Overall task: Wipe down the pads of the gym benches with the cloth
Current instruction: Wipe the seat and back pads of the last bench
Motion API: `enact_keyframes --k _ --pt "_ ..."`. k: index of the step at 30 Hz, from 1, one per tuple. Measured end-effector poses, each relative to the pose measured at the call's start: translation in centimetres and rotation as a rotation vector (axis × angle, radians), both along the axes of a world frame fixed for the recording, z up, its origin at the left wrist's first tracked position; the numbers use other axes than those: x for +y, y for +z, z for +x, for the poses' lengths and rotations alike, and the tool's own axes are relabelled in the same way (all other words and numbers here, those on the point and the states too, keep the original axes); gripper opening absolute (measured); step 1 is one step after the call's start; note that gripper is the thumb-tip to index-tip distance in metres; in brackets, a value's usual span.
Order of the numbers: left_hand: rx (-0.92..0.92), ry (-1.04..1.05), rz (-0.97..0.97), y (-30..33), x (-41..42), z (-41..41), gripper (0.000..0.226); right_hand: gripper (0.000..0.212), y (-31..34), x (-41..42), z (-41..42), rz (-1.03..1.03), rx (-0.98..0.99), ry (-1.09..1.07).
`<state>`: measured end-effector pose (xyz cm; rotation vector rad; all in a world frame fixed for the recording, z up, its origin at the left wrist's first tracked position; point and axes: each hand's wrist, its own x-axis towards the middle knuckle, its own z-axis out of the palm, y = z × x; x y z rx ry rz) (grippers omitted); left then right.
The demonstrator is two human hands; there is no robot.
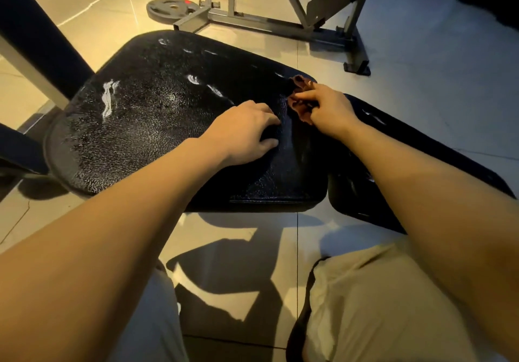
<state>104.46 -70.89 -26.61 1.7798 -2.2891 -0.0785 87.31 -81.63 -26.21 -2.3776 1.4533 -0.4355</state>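
A wide black bench pad (146,114) with cracked, shiny vinyl fills the middle of the head view. A second, narrower black pad (393,170) runs off to the right of it. My right hand (328,109) is closed around a bunched reddish-brown cloth (302,103), which it presses on the far right corner of the wide pad, near the gap between the pads. My left hand (247,131) rests on the wide pad just left of the cloth, fingers curled on the vinyl, holding nothing.
A grey steel machine frame (269,22) stands on the tiled floor behind the pads, with a weight plate (171,8) lying next to it. A dark upright post (36,33) slants at the left. My legs in beige trousers (373,305) are below.
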Motion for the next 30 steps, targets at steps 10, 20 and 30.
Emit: enact_keyframes --k 10,20,30 --pt "0.000 0.052 -0.004 -0.3 -1.1 0.1 0.051 0.049 0.1 -1.4 0.9 -0.042 0.088 0.088" --pt "-0.007 0.092 0.000 -0.2 -1.6 0.5 0.056 0.044 -0.6 -0.7 0.9 -0.118 0.113 0.194" --pt "-0.015 0.094 0.020 -0.1 -1.8 0.5 0.056 0.044 -0.9 -2.8 2.2 -0.166 0.195 0.143"
